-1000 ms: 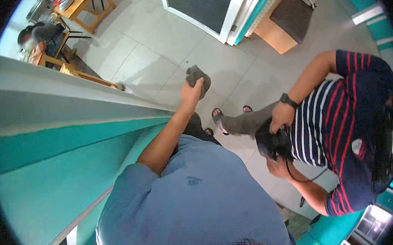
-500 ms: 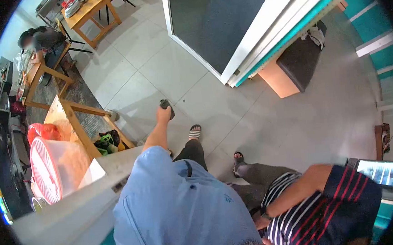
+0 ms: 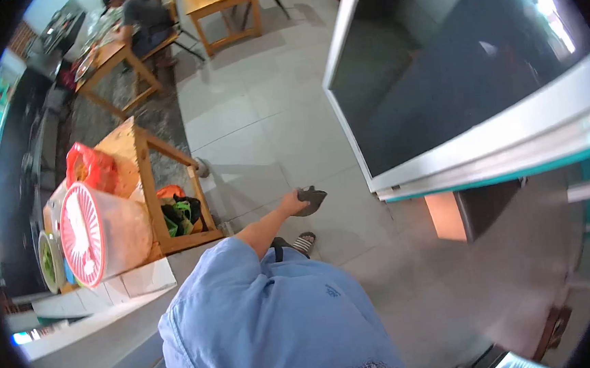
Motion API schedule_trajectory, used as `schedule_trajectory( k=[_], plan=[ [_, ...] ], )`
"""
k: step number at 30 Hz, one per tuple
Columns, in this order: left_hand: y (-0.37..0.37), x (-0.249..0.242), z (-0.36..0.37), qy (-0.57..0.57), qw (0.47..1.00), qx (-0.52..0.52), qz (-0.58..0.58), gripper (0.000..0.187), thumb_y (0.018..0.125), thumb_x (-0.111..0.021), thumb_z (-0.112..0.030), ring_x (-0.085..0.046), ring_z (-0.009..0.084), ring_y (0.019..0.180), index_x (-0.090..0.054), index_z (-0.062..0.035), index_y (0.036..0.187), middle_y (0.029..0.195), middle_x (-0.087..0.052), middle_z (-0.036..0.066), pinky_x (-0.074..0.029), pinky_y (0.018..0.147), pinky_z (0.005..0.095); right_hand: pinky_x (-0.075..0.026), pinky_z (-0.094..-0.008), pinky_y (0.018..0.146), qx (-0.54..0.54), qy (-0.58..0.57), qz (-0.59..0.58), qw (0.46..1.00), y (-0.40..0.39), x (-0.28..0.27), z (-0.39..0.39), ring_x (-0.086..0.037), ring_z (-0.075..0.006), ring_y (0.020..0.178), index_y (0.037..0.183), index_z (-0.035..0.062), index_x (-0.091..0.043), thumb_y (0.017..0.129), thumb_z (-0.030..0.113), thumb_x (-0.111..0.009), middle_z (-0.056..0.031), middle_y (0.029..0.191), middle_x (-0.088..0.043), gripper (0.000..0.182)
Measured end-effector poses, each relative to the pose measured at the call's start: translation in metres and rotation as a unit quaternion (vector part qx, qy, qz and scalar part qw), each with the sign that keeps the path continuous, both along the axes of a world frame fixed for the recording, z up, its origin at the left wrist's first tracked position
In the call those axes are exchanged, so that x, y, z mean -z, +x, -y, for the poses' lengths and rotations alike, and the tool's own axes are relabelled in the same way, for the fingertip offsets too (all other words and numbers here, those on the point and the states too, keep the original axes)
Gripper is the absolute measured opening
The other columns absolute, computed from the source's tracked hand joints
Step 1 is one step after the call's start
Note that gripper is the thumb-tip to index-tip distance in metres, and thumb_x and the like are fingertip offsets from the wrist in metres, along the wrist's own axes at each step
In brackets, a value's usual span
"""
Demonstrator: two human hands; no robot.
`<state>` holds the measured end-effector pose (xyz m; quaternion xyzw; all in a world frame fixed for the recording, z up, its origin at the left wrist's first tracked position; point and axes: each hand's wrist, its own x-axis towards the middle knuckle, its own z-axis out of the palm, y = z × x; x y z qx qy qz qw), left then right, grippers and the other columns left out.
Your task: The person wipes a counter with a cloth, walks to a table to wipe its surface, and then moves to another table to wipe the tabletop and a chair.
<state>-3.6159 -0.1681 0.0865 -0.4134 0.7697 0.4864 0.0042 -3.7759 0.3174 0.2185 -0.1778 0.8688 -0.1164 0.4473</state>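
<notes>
My left hand (image 3: pixel 292 201) reaches forward over the tiled floor, its fingers closed around a dark grey object (image 3: pixel 314 201). The object is small and flat-looking; I cannot tell what it is. The blue sleeve (image 3: pixel 212 272) of that arm runs up from the lower left. One sandalled foot (image 3: pixel 304 243) shows just below and beyond the hand. My right hand is outside the view.
At the left, a wooden table (image 3: pixel 128 151) bears a red bag (image 3: pixel 92 169) and a clear tub with a pink-and-white lid (image 3: pixel 81 233). A white-framed glass door (image 3: pixel 349 122) stands right. A seated person (image 3: pixel 141 20) is at the upper left.
The view has swung toward the left side of the room. My left hand, still holding the dark object, appears lower and farther right. The nearby person in striped clothing has left the view.
</notes>
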Motion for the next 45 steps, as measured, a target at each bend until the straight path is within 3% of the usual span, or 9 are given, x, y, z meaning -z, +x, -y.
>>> schedule_trajectory(
  k=[6, 14, 16, 18, 25, 27, 38, 42, 45],
  plan=[
    [0.058, -0.009, 0.037, -0.043, 0.997, -0.056, 0.039, 0.065, 0.075, -0.079, -0.045, -0.066, 0.0388, 0.108, -0.063, -0.0069, 0.124, 0.114, -0.070, 0.020, -0.053, 0.092, 0.0466, -0.053, -0.0408, 0.074, 0.099, -0.072, 0.071, 0.990, -0.081, 0.061, 0.063, -0.064, -0.0319, 0.087, 0.114, 0.0028, -0.061, 0.093, 0.027, -0.057, -0.0162, 0.102, -0.067, 0.032],
    [0.188, 0.008, -0.006, -0.047, 0.938, -0.294, 0.176, 0.055, 0.078, -0.077, -0.045, -0.066, 0.0392, 0.108, -0.066, -0.0079, 0.118, 0.115, -0.070, 0.021, -0.054, 0.092, 0.0495, -0.053, -0.0386, 0.066, -0.039, -0.036, 0.082, 0.995, -0.195, 0.126, 0.122, -0.065, -0.0285, 0.077, 0.110, 0.0015, -0.064, 0.096, 0.025, -0.055, -0.0145, 0.094, -0.068, 0.029],
    [0.187, -0.019, -0.022, -0.002, 0.913, -0.318, 0.257, 0.058, 0.079, -0.076, -0.046, -0.066, 0.0386, 0.110, -0.066, -0.0053, 0.119, 0.116, -0.070, 0.021, -0.054, 0.094, 0.0487, -0.053, -0.0380, 0.065, -0.069, -0.043, 0.075, 0.994, -0.234, 0.138, 0.140, -0.065, -0.0276, 0.075, 0.109, 0.0011, -0.064, 0.096, 0.024, -0.054, -0.0141, 0.092, -0.069, 0.028],
    [0.189, 0.006, -0.035, -0.017, 0.906, -0.352, 0.234, 0.062, 0.080, -0.076, -0.047, -0.066, 0.0385, 0.110, -0.065, -0.0035, 0.122, 0.116, -0.070, 0.022, -0.054, 0.095, 0.0473, -0.053, -0.0375, 0.063, -0.079, -0.056, 0.067, 0.993, -0.273, 0.146, 0.163, -0.066, -0.0268, 0.072, 0.108, 0.0008, -0.065, 0.097, 0.024, -0.054, -0.0137, 0.090, -0.069, 0.028],
    [0.089, -0.064, -0.001, -0.030, 0.906, -0.374, 0.198, 0.059, 0.082, -0.075, -0.049, -0.066, 0.0405, 0.109, -0.067, -0.0031, 0.119, 0.112, -0.071, 0.023, -0.052, 0.096, 0.0476, -0.053, -0.0356, 0.056, -0.047, -0.115, 0.073, 0.990, -0.379, 0.193, 0.284, -0.067, -0.0238, 0.064, 0.104, -0.0004, -0.067, 0.099, 0.022, -0.052, -0.0123, 0.083, -0.070, 0.027],
    [0.066, -0.074, 0.013, -0.041, 0.908, -0.371, 0.189, 0.059, 0.082, -0.075, -0.049, -0.066, 0.0413, 0.108, -0.067, -0.0031, 0.118, 0.112, -0.070, 0.024, -0.052, 0.093, 0.0483, -0.057, -0.0351, 0.064, -0.080, -0.056, 0.122, 0.988, -0.377, 0.157, 0.353, -0.073, -0.0213, 0.077, 0.125, 0.0053, -0.060, 0.104, 0.029, -0.051, -0.0103, 0.101, -0.071, 0.033],
    [0.070, 0.001, 0.067, 0.066, 0.859, -0.469, 0.194, 0.056, 0.077, -0.077, -0.042, -0.066, 0.0378, 0.112, -0.069, -0.0053, 0.118, 0.118, -0.070, 0.021, -0.053, 0.096, 0.0457, -0.054, -0.0335, 0.067, -0.254, -0.076, 0.163, 0.950, -0.332, 0.104, 0.590, -0.072, -0.0208, 0.082, 0.123, 0.0019, -0.062, 0.102, 0.023, -0.054, -0.0110, 0.101, -0.072, 0.031],
    [0.075, 0.025, 0.135, 0.162, 0.827, -0.478, 0.248, 0.057, 0.074, -0.079, -0.038, -0.066, 0.0370, 0.113, -0.069, -0.0050, 0.119, 0.120, -0.070, 0.020, -0.053, 0.097, 0.0449, -0.054, -0.0342, 0.069, -0.345, -0.067, 0.094, 0.931, -0.361, 0.064, 0.651, -0.070, -0.0187, 0.085, 0.122, 0.0014, -0.062, 0.102, 0.024, -0.054, -0.0101, 0.100, -0.071, 0.031],
    [0.059, 0.045, 0.223, 0.089, 0.841, -0.492, 0.205, 0.055, 0.073, -0.078, -0.037, -0.066, 0.0368, 0.113, -0.070, -0.0057, 0.117, 0.119, -0.070, 0.020, -0.053, 0.097, 0.0454, -0.054, -0.0342, 0.058, -0.357, -0.066, 0.074, 0.929, -0.387, 0.058, 0.711, -0.068, -0.0189, 0.070, 0.118, 0.0012, -0.064, 0.102, 0.027, -0.055, -0.0108, 0.100, -0.071, 0.031]
  ],
)
